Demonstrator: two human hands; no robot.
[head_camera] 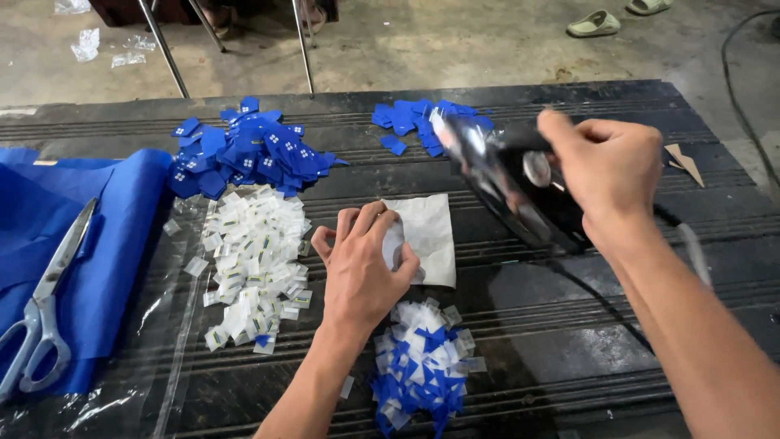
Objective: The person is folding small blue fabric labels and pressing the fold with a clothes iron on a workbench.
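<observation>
Mixed scrap pile (422, 366) sits nearest; your left hand (361, 268) pins the white cloth (426, 232) flat, fingers curled, while your right hand (609, 171) grips the iron (508, 179) lifted above the table (569, 325).

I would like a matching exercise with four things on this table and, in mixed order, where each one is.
Things:
1. scissors
2. iron
3. white cloth
4. blue tags

Places:
A. under the left hand's fingertips
B. on the blue fabric, far left
C. heaped behind the white tags
D. held up in the right hand

Pairs: 1-B, 2-D, 3-A, 4-C
</observation>
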